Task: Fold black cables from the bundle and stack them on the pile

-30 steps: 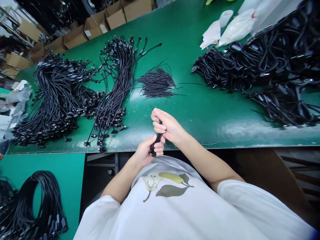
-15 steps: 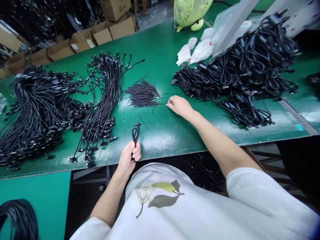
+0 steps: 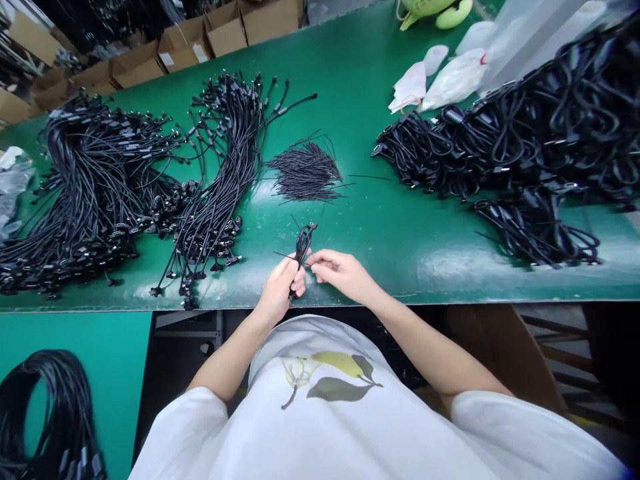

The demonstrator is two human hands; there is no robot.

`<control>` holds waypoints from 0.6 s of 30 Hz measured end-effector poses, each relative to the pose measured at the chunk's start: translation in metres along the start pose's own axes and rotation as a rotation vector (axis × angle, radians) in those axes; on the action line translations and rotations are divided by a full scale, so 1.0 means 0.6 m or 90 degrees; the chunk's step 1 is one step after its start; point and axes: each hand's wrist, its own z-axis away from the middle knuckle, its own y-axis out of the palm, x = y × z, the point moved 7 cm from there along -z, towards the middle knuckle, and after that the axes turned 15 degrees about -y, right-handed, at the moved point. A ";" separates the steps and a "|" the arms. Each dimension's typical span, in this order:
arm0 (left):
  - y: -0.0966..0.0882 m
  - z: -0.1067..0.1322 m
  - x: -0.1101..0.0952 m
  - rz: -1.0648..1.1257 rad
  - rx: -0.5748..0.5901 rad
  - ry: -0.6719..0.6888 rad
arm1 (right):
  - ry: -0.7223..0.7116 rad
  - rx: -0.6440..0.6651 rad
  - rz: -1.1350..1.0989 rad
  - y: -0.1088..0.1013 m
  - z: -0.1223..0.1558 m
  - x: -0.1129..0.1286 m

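My left hand (image 3: 279,285) is closed round a small folded bundle of black cable (image 3: 304,241), whose looped end stands up out of the fist. Close on its right, my right hand (image 3: 344,275) pinches a thin black twist tie (image 3: 282,255). One end of the tie pokes out left of the cable; the stretch at the fingertips is partly hidden. Beyond both hands lies a heap of similar black ties (image 3: 306,173) on the green table (image 3: 350,220).
Long unfolded black cables (image 3: 220,167) lie in piles on the left. Folded cable bundles (image 3: 500,147) are heaped at the right. White plastic bags (image 3: 455,80) and a light green fan base (image 3: 454,15) sit at the back. A cable coil (image 3: 55,400) rests on the lower left surface.
My right hand has come from beside the tie heap to the cable bundle, bringing a twist tie. My left hand has moved slightly right and up with the cable. The view has shifted.
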 end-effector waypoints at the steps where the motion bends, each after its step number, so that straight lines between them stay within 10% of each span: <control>1: -0.006 -0.001 -0.002 -0.030 -0.027 0.028 | -0.056 -0.001 0.083 0.007 -0.004 0.016; 9: -0.057 -0.007 -0.010 -0.377 -0.160 0.101 | -0.728 0.195 0.751 0.058 -0.007 0.130; 14: -0.047 -0.005 0.010 -0.251 -0.009 -0.062 | -0.875 0.464 0.774 0.072 0.004 0.138; 18: -0.042 0.002 0.027 -0.155 0.053 -0.169 | -0.875 0.526 0.774 0.072 0.006 0.142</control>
